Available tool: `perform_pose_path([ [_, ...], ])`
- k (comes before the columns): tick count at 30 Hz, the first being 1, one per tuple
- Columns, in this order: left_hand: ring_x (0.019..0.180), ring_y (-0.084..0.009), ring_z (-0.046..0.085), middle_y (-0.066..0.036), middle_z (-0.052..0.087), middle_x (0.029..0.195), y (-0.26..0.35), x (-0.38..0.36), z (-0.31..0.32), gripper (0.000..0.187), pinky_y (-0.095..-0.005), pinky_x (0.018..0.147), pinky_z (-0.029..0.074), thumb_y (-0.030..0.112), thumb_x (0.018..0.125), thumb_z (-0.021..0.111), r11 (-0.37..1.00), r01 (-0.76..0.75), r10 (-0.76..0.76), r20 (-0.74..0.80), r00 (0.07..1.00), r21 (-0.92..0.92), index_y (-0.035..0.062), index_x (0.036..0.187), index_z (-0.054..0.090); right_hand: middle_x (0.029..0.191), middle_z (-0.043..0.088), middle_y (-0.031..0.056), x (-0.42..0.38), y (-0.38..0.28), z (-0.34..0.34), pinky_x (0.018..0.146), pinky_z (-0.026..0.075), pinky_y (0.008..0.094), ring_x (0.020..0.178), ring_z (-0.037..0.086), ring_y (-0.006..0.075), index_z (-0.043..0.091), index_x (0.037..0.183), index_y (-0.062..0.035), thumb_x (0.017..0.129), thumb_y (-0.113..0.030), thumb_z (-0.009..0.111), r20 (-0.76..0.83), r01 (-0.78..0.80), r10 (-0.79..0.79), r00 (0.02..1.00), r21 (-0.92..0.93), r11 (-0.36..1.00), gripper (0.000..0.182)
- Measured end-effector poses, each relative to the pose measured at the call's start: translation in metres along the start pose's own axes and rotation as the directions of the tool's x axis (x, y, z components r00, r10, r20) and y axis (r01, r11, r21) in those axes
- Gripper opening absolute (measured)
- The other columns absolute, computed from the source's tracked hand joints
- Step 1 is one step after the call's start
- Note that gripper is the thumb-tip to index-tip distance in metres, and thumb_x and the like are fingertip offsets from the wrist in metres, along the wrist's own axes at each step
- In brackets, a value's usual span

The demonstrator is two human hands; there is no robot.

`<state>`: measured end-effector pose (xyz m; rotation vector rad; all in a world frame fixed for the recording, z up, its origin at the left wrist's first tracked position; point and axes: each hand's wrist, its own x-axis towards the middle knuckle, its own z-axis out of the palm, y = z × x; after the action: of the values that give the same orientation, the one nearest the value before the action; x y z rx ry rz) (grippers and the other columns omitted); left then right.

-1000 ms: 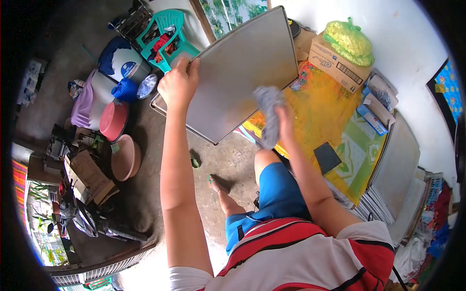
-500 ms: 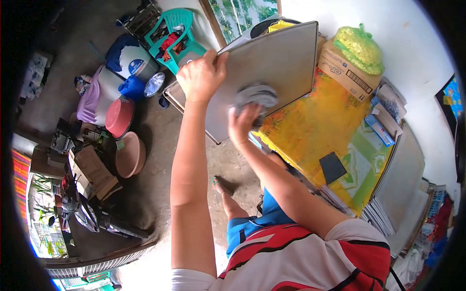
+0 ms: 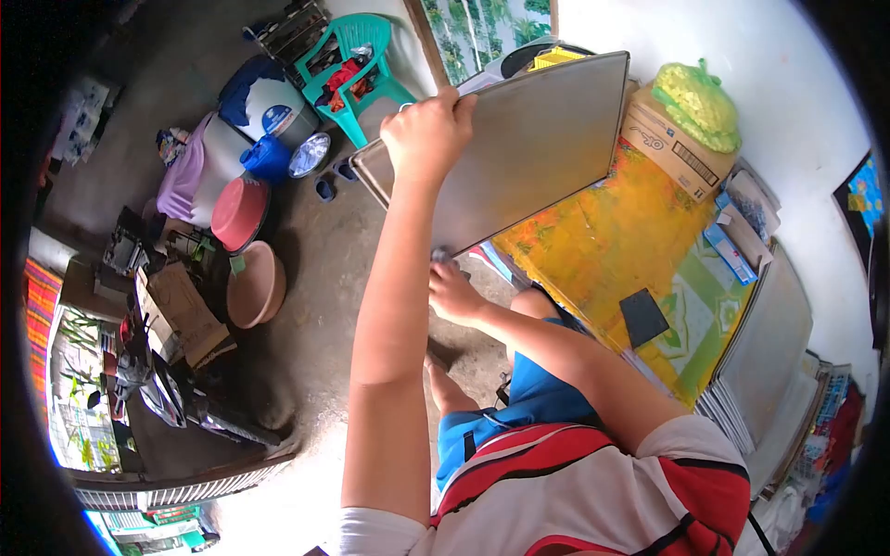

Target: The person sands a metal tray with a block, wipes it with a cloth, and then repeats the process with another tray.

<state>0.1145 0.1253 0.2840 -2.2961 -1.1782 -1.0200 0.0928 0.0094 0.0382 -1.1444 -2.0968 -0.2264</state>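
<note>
A flat rectangular metal tray (image 3: 538, 139) is held tilted over the near corner of a table with a yellow patterned cover (image 3: 584, 250). My left hand (image 3: 428, 134) grips its upper left edge, with the fingers wrapped over the rim. At the tray's lower corner, my right hand (image 3: 454, 292) is closed on a grey cloth (image 3: 443, 255), of which only a small part shows above the fingers. A dark flat square (image 3: 642, 317) lies on the table cover.
A cardboard box (image 3: 669, 144) carries a green bag of yellow pieces (image 3: 697, 100). Stacked trays (image 3: 765, 324) stand at the right. On the left are a green chair (image 3: 357, 69), a red basin (image 3: 240, 213), a pink basin (image 3: 257, 285) and a motorcycle (image 3: 162, 389).
My right hand has moved with the cloth from the tray's middle down to its lower corner. The tray and my left hand appear slightly further right in view.
</note>
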Motion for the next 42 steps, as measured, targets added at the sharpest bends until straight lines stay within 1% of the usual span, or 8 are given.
perform_pose_path([
  [4,0.077,-0.0319,0.069,-0.011,0.070,0.078,-0.001,0.006,-0.012,0.032,-0.0476,0.069,0.051,0.043,0.091,0.052,0.997,0.067,-0.055,0.252,0.966,-0.039,0.0149,0.090,0.068,0.120,0.054,0.0081,0.066,0.017,-0.037,0.091,0.039,0.0452,0.109,0.050,0.0305,0.059,0.117,-0.0070,0.082,-0.012,0.058,-0.238,-0.181,0.248,0.939,0.272,0.945,0.035],
  [8,0.093,-0.0348,0.068,-0.015,0.071,0.097,0.001,0.014,-0.021,0.036,-0.0494,0.078,0.051,0.043,0.095,0.045,0.993,0.107,-0.075,0.427,0.901,-0.051,0.0151,0.102,0.068,0.119,0.055,0.0111,0.133,0.011,-0.100,0.091,0.039,0.0473,0.111,0.051,0.0320,0.056,0.127,-0.0053,0.084,-0.017,0.059,-0.562,0.015,0.044,0.826,0.101,0.995,0.044],
  [14,0.106,-0.0362,0.062,-0.012,0.066,0.115,0.000,0.023,-0.031,0.041,-0.0467,0.090,0.048,0.045,0.096,0.039,0.990,0.131,-0.084,0.574,0.815,-0.042,0.0215,0.116,0.066,0.127,0.052,0.0156,0.162,-0.001,-0.074,0.093,0.040,0.0450,0.114,0.048,0.0381,0.048,0.139,-0.0084,0.089,-0.019,0.054,-0.520,-0.236,0.143,0.842,-0.117,0.965,0.051],
  [16,0.103,-0.0349,0.064,-0.012,0.068,0.111,-0.001,0.021,-0.030,0.039,-0.0465,0.088,0.049,0.043,0.095,0.042,0.989,0.142,-0.105,0.540,0.835,-0.027,0.0195,0.113,0.068,0.123,0.053,0.0161,0.148,-0.007,-0.072,0.090,0.042,0.0438,0.108,0.049,0.0360,0.050,0.136,-0.0076,0.087,-0.018,0.055,-0.379,-0.271,0.267,0.886,0.044,0.962,0.050],
  [26,0.102,-0.0335,0.064,-0.010,0.069,0.109,-0.001,0.014,-0.039,0.044,-0.0451,0.085,0.051,0.052,0.095,0.040,0.996,0.052,-0.005,0.539,0.842,-0.074,0.0224,0.113,0.068,0.111,0.053,0.0076,-0.060,0.013,0.060,0.075,0.049,0.0392,0.097,0.054,0.0255,0.060,0.119,-0.0126,0.083,-0.019,0.057,0.141,-0.333,0.421,0.896,-0.412,0.848,0.037],
  [32,0.100,-0.0322,0.066,-0.010,0.071,0.104,0.000,0.013,-0.033,0.048,-0.0464,0.084,0.050,0.055,0.094,0.039,0.995,0.046,0.007,0.502,0.865,-0.093,0.0201,0.112,0.067,0.117,0.052,0.0151,-0.089,0.009,0.010,0.086,0.049,0.0465,0.105,0.055,0.0371,0.054,0.129,-0.0126,0.085,-0.012,0.060,0.376,-0.736,0.650,0.660,0.151,0.660,0.044],
  [37,0.116,-0.0311,0.059,-0.010,0.066,0.118,-0.005,0.024,-0.040,0.073,-0.0452,0.098,0.042,0.073,0.089,0.027,0.980,0.121,0.005,0.637,0.771,-0.155,0.0186,0.123,0.062,0.120,0.053,0.0180,-0.042,0.032,-0.055,0.095,0.045,0.0416,0.110,0.053,0.0365,0.051,0.131,-0.0086,0.087,-0.010,0.062,-0.249,-0.577,0.697,0.673,0.413,0.705,0.046],
  [42,0.119,-0.0309,0.057,-0.009,0.065,0.121,-0.017,0.021,-0.041,0.074,-0.0447,0.101,0.040,0.077,0.087,0.029,0.974,0.172,-0.031,0.666,0.746,-0.147,0.0232,0.128,0.060,0.134,0.049,0.0180,-0.035,0.128,-0.096,0.106,0.034,0.0374,0.123,0.048,0.0291,0.044,0.136,0.0028,0.095,-0.010,0.055,-0.573,-0.349,0.792,0.212,0.712,0.609,0.045],
])
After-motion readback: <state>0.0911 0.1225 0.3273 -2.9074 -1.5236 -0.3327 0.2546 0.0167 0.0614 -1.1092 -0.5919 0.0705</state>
